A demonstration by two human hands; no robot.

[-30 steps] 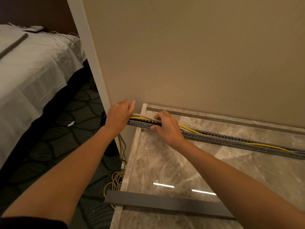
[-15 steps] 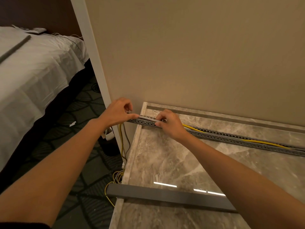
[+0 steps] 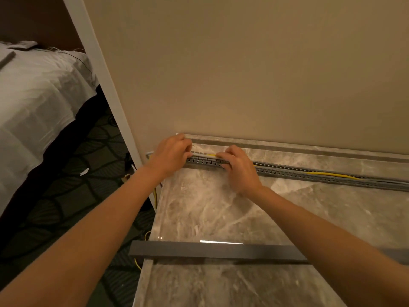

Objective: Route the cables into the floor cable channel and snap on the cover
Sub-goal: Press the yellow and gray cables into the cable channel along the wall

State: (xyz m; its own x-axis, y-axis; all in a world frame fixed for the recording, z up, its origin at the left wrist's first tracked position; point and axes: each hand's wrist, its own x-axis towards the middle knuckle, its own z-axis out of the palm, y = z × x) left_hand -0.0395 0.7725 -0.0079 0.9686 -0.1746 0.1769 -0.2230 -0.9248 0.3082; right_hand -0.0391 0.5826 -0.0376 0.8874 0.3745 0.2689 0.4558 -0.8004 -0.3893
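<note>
A grey slotted cable channel (image 3: 309, 172) runs along the marble floor near the wall, from the left edge off to the right. A yellow cable (image 3: 332, 174) and a pale cable lie in it. My left hand (image 3: 171, 154) is at the channel's left end, fingers curled over the cables there. My right hand (image 3: 238, 166) sits just to the right, fingertips curled onto the cables at the channel's top. Between the hands a short stretch of yellow cable (image 3: 211, 155) shows. The flat grey cover strip (image 3: 217, 251) lies loose on the marble, close to me.
The marble floor (image 3: 221, 209) ends at a raised left edge; beyond it is dark patterned carpet (image 3: 73, 196) with loose yellow cable loops (image 3: 138, 263). A white bed (image 3: 33, 100) stands at the left. The beige wall (image 3: 243, 74) rises right behind the channel.
My left hand has come from off the floor's left edge onto the channel's end. My right hand stays on the cables, and less loose cable shows between the hands.
</note>
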